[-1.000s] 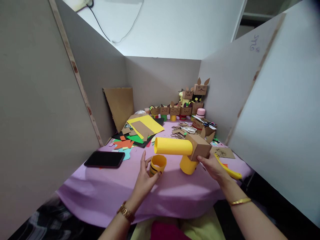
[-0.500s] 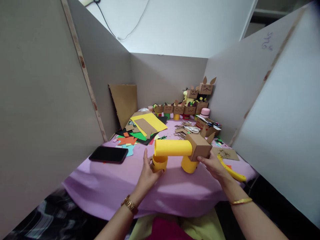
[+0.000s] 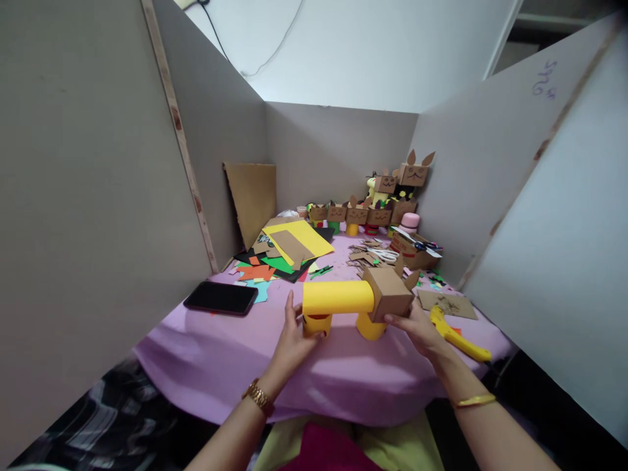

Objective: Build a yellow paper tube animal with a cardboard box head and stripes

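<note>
My left hand (image 3: 294, 341) is closed around a short yellow paper tube (image 3: 318, 326), which stands on the cloth. Lying level above it is a longer yellow paper tube (image 3: 337, 297), whose left end rests over the short tube's rim. A small cardboard box (image 3: 387, 294) with pointed ears joins the long tube's right end. My right hand (image 3: 419, 328) grips this box at its lower right corner. Under the box side stands another short yellow tube (image 3: 369, 327), partly hidden by the box.
A dark phone (image 3: 220, 298) lies at left, near coloured paper sheets (image 3: 299, 239). White scissors (image 3: 383, 254) sit among cardboard scraps. To the right lies a yellow glue gun (image 3: 458, 337). Several box-headed paper animals (image 3: 357, 214) line the back; grey partitions (image 3: 338, 144) surround the purple-clothed table (image 3: 275, 386).
The long yellow tube and its box have come down slightly, so the left end now covers the short tube's opening. Both hands keep their holds. The camera view has shifted a little.
</note>
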A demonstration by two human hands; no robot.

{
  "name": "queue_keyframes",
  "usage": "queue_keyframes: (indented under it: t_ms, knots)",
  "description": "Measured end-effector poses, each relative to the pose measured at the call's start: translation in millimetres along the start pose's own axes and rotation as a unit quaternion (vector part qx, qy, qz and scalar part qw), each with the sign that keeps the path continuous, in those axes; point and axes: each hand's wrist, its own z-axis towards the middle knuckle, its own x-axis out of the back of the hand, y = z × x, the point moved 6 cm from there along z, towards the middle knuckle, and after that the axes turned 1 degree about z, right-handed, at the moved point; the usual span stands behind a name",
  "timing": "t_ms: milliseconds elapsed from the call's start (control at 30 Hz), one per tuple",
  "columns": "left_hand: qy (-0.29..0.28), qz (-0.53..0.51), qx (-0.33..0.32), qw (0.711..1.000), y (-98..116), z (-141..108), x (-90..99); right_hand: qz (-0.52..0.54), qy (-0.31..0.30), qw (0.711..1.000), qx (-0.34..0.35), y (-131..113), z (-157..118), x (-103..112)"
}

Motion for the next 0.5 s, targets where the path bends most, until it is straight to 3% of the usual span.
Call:
queue_keyframes:
  t_ms: [133, 267, 500]
  knots:
    - [0.04, 0.039, -0.037, 0.998, 5.2, -5.1, 7.8, 0.004, 0.0, 1.0, -0.002, -1.2, -1.7, 0.4]
    - [0.078, 0.102, -0.092, 0.987, 24.7, -10.9, 20.3, 0.007, 0.0, 1.0, -0.006, -2.4, -1.5, 1.1]
    - [0.026, 0.154, -0.14, 0.978, 43.9, 1.1, 29.3, 0.01, -0.004, 1.0, -0.005, -2.5, -0.5, 0.3]
